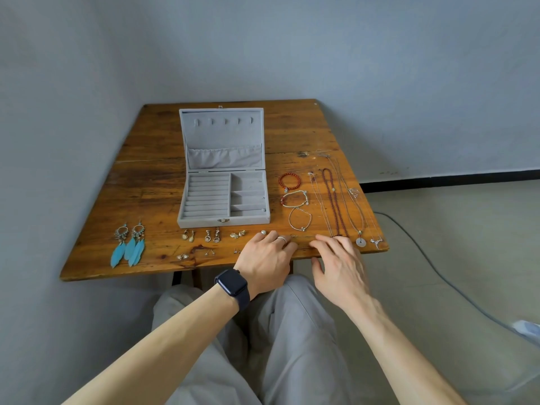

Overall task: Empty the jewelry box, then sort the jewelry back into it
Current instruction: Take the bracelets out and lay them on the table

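The grey velvet jewelry box [223, 222] stands open mid-table, its ring rolls and side compartments holding nothing. Blue feather earrings [128, 247] lie at front left. Small earring pairs [211, 236] lie in front of the box. Three bracelets, among them a red bead bracelet [289, 181], lie to its right, with long necklaces [334, 206] beyond them. A thin chain [304, 236] lies near the front edge between my hands. My left hand [267, 255] rests fingers-down at the chain's left end. My right hand [339, 258] touches the table at its right end, thumb off the edge.
The wooden table [152, 182] stands in a corner of grey walls. A pendant with a pale ring [361, 242] lies close to the front right corner. A cable [423, 252] runs over the floor on the right. My grey-trousered knees are under the table's front edge.
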Demonstrator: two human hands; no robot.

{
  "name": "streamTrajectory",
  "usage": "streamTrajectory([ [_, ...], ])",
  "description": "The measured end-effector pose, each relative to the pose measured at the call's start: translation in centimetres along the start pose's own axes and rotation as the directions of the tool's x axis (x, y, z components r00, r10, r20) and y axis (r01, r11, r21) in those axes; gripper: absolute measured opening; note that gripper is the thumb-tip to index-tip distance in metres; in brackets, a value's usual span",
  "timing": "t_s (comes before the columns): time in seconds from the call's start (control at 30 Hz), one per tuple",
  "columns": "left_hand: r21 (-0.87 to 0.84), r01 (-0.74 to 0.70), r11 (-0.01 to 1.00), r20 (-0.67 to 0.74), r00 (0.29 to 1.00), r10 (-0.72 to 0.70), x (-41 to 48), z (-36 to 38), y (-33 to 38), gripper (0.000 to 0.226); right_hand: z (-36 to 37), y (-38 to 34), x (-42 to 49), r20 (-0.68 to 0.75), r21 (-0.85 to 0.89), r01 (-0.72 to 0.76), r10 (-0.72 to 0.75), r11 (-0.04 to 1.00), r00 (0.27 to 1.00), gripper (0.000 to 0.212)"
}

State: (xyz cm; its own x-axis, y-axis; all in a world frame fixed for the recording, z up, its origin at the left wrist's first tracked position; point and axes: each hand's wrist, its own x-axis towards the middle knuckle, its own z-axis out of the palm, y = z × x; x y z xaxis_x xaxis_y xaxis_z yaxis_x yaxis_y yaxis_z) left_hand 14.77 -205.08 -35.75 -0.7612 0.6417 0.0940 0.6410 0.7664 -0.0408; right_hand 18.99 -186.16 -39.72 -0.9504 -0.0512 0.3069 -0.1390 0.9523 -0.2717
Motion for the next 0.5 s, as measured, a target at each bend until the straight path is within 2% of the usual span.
streamTrajectory([
  [0.3,-0.073,0.047,0.996,-0.007,0.999,-0.047,-0.6,-0.6,-0.2,0.036,-0.7,0.1,-0.4,-0.079,0.048,-0.002,0.006,0.999,0.997,0.031],
  [0.5,-0.141,0.139,0.980,-0.044,0.988,-0.147,-1.7,-1.4,-1.6,0.040,-1.0,-0.4,-0.2,-0.092,0.076,-0.009,0.016,0.997,0.996,0.028],
])
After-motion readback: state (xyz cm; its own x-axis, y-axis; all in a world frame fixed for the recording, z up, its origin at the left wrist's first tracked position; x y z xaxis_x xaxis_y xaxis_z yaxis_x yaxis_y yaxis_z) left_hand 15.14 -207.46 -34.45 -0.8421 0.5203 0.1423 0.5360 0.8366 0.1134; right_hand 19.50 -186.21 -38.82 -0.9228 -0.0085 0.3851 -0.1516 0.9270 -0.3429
